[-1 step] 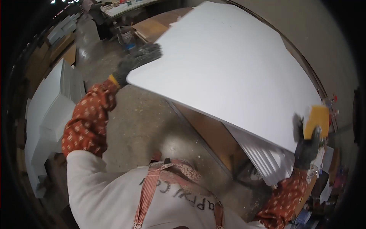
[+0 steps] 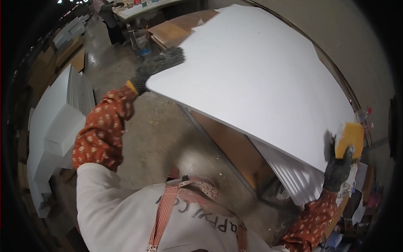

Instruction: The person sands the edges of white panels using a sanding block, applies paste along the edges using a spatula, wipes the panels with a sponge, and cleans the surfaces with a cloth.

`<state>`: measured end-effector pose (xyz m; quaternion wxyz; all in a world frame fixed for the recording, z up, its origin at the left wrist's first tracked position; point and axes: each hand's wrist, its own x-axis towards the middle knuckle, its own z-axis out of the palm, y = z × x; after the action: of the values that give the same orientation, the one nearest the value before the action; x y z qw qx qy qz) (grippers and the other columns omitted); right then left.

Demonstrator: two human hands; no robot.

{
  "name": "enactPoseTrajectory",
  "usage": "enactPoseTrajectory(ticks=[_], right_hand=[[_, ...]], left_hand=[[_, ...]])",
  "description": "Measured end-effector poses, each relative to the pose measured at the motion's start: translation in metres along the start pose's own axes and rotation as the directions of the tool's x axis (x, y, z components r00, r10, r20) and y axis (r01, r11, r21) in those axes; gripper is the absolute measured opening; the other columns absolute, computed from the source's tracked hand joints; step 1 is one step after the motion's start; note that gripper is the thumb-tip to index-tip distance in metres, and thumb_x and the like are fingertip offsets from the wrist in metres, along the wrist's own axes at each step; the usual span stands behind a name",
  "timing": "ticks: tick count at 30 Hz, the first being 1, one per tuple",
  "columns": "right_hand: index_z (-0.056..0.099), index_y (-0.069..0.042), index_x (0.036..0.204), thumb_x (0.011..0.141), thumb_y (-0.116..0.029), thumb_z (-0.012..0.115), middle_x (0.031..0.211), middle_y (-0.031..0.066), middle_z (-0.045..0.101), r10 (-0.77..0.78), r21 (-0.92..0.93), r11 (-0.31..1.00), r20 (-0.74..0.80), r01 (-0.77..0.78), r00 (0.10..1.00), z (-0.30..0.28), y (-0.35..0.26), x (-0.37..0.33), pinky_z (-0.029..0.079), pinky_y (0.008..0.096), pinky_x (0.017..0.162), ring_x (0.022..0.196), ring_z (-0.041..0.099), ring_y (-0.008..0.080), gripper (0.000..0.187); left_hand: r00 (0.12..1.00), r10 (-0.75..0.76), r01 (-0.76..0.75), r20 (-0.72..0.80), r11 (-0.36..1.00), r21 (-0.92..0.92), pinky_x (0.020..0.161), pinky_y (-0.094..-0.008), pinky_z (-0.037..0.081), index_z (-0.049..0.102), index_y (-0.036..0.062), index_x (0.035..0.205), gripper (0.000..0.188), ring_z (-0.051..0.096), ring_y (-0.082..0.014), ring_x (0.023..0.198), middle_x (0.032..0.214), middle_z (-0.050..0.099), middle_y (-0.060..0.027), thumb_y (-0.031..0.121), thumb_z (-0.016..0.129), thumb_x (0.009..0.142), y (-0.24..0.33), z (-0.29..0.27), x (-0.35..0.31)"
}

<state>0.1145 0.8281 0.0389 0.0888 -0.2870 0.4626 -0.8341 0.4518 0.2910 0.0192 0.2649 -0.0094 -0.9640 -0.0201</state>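
Observation:
A large white panel (image 2: 252, 80) with rounded corners lies tilted before me, its top face bare. At its near left corner, my left hand (image 2: 161, 65), in a dark grey knitted glove, grips the left edge with its fingers stretched along that side. My right hand (image 2: 339, 170), in a dark glove, is closed round a yellow sponge-like block (image 2: 350, 140) beside the panel's right end. The thumb lies across the block's face; the other fingers are partly hidden behind it. Whether the block touches the panel I cannot tell.
More white panels (image 2: 285, 170) are stacked under the large one, above a dark metal frame (image 2: 218, 151). White panel pieces (image 2: 52, 126) stand at the left. A person (image 2: 110, 23) stands by a far worktable (image 2: 147, 7), near a bucket (image 2: 141, 42). Bottles (image 2: 364, 112) stand by the right wall.
The panel's near left corner and my left hand appear slightly further right. My right hand with the yellow block sits a little lower. The background has shifted slightly too.

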Motion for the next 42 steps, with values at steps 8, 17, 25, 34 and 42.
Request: enactPoseTrajectory(ticks=[8, 17, 25, 34, 42], right_hand=[[0.062, -0.014, 0.117, 0.089, -0.006, 0.054, 0.123, 0.0148, 0.050, -0.164, -0.770, 0.632, -0.017, 0.091, 0.986, 0.150, 0.079, -0.082, 0.044, 0.0354, 0.095, 0.114, 0.051, 0.0279, 0.030], [0.052, 0.000, 0.120, 0.079, -0.019, 0.067, 0.115, 0.0168, 0.059, -0.129, -0.590, 0.619, 0.574, 0.518, 0.809, 0.413, 0.110, -0.088, 0.045, 0.0362, 0.090, 0.106, 0.057, 0.0265, 0.048], [0.052, -0.005, 0.122, 0.078, -0.021, 0.067, 0.118, 0.0141, 0.055, -0.175, -0.928, 0.358, 0.044, 0.105, 0.984, 0.204, 0.046, -0.125, 0.042, 0.0381, 0.094, 0.108, 0.053, 0.0279, 0.049], [0.052, -0.013, 0.124, 0.073, -0.024, 0.069, 0.120, 0.0106, 0.055, -0.189, -0.823, 0.216, 0.492, 0.525, 0.850, 0.317, 0.089, -0.105, 0.037, 0.0423, 0.100, 0.113, 0.050, 0.0266, 0.055], [0.045, -0.001, 0.126, 0.085, -0.011, 0.062, 0.117, 0.0147, 0.055, -0.404, -0.937, 0.335, -0.239, -0.100, 0.883, 0.105, -0.003, -0.138, 0.045, 0.0388, 0.093, 0.107, 0.054, 0.0270, 0.045]], left_hand=[[0.941, 0.176, -0.239, -0.289, 0.951, -0.196, 0.110, -0.0344, 0.026, 0.044, 0.0050, 0.133, 0.048, 0.032, -0.0218, 0.133, 0.142, 0.038, -0.0106, 0.030, 0.045, 0.093, -0.047, 0.040, 0.047], [0.934, -0.200, -0.160, -0.296, 0.505, -0.848, 0.107, -0.0331, 0.032, 0.042, 0.0067, 0.134, 0.045, 0.036, -0.0191, 0.129, 0.141, 0.038, -0.0080, 0.016, 0.052, 0.090, 0.019, 0.040, 0.031], [0.932, -0.355, 0.040, 0.074, -0.100, -0.994, 0.111, -0.0364, 0.024, 0.050, 0.0067, 0.129, 0.044, 0.028, -0.0207, 0.135, 0.144, 0.035, -0.0089, 0.018, 0.058, 0.087, 0.025, 0.011, 0.027], [0.945, 0.037, -0.234, -0.325, 0.768, -0.596, 0.108, -0.0387, 0.027, 0.049, -0.0003, 0.128, 0.050, 0.036, -0.0265, 0.130, 0.135, 0.046, -0.0142, 0.025, 0.055, 0.085, 0.001, 0.011, 0.017], [0.990, -0.122, 0.117, -0.071, 0.990, -0.076, 0.108, -0.0404, 0.028, 0.044, 0.0043, 0.133, 0.055, 0.038, -0.0297, 0.128, 0.138, 0.042, -0.0160, 0.033, 0.057, 0.088, -0.021, -0.018, -0.016]])
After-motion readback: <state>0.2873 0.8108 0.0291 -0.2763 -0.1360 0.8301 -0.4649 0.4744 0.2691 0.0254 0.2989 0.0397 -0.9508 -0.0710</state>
